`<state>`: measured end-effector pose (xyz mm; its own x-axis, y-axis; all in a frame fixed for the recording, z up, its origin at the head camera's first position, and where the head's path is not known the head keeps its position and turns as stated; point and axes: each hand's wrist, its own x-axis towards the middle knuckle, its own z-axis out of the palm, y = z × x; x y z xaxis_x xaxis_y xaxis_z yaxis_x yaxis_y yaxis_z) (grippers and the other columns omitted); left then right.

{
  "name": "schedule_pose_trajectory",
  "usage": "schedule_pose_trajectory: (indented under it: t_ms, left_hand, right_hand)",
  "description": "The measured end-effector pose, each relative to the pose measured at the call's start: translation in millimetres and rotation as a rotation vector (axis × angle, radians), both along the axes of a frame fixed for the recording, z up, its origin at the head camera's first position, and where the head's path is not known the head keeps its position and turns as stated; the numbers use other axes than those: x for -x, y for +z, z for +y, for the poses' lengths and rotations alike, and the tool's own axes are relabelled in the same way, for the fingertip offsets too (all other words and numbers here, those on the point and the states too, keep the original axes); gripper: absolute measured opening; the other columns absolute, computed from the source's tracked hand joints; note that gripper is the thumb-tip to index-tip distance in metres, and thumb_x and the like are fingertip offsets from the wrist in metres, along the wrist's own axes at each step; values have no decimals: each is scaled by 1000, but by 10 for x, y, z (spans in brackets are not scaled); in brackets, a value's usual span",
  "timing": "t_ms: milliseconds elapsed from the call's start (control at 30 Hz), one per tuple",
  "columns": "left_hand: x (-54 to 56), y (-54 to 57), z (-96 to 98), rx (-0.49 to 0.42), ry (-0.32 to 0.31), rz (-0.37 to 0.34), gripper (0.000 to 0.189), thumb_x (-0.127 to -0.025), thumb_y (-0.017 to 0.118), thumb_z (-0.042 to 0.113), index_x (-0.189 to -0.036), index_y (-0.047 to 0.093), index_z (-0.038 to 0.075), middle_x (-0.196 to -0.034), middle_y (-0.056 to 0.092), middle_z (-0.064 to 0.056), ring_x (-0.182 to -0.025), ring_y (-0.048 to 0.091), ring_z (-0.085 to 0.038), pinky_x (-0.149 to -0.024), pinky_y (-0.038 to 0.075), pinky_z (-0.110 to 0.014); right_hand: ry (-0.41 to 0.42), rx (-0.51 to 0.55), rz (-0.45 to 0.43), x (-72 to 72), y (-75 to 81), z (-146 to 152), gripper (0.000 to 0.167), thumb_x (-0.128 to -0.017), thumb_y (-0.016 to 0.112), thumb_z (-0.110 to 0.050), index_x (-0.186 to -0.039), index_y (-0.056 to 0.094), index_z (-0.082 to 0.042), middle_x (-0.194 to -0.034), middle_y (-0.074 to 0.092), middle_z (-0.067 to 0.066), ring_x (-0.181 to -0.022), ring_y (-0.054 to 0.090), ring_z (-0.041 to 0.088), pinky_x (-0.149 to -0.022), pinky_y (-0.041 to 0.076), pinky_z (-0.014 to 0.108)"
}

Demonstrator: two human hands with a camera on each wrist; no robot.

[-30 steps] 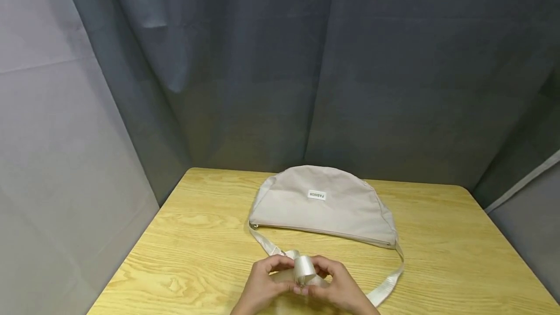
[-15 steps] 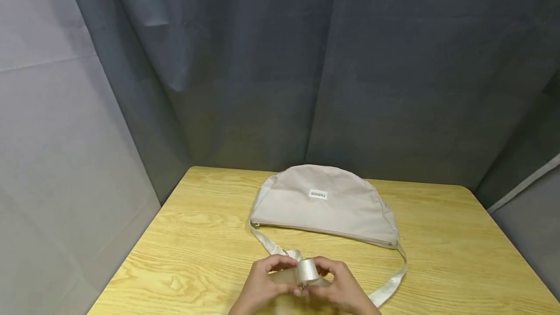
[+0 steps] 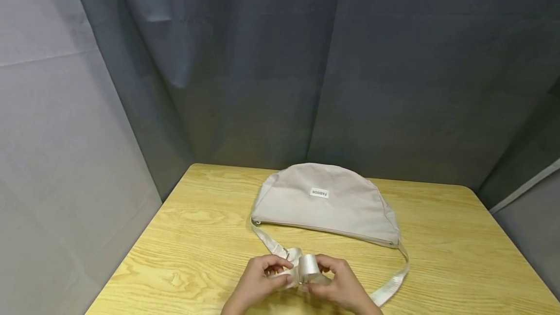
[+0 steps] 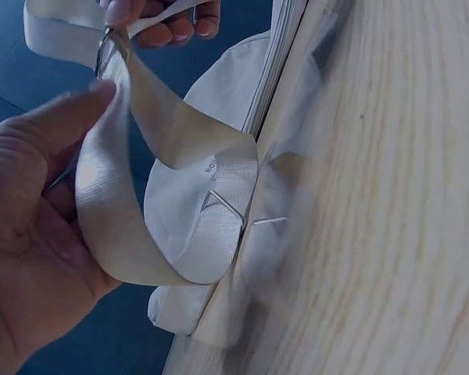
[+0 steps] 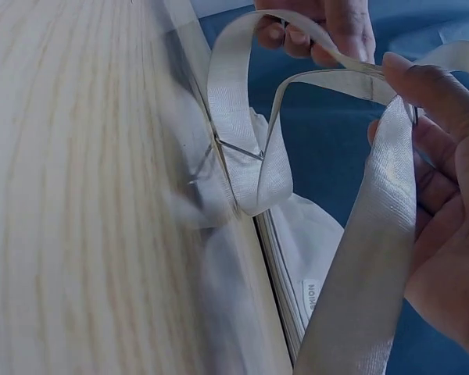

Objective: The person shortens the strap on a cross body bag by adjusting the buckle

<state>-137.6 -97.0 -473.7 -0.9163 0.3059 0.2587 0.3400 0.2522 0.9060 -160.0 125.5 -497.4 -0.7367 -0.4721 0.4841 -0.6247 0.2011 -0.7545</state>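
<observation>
A beige shoulder bag lies on the table, its curved side away from me and a small "FASHION" label upside down. Its satin-like strap comes round toward both hands. My left hand pinches the strap between thumb and fingers. Opposite it, my right hand pinches the strap beside a metal slider buckle, where a loop stands up. A second metal ring sits on the strap, close to the tabletop in the left wrist view. The right hand's fingers are partly behind the strap.
The wooden table extends on both sides of the bag. Dark curtains hang behind its far edge, with a pale cloth panel at the left.
My left hand has drawn slightly left, away from the right fingertips, and more strap and the slider show between the hands. The bag shifts slightly in view with the head camera.
</observation>
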Motion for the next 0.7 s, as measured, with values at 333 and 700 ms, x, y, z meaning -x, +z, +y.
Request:
schedule_pose_trajectory:
  t_ms: [333,700]
  left_hand:
    - [91,-187,-51,28,13,19,15,-77,73,5,-92,70,9,-76,59,4,-68,52,-5,-60,47,-23]
    - [83,-215,-270,64,64,76,11,-81,73,14,-91,71,14,-80,61,5,-77,52,-13,-65,48,-25]
  right_hand:
    - [7,-1,8,20,-3,6,38,-69,80,-5,-104,67,-11,-88,66,-9,-74,59,9,-67,46,27]
    - [-69,-7,1,22,-23,124,40,-68,81,-6,-105,66,-2,-81,65,-3,-72,56,13,-63,48,29]
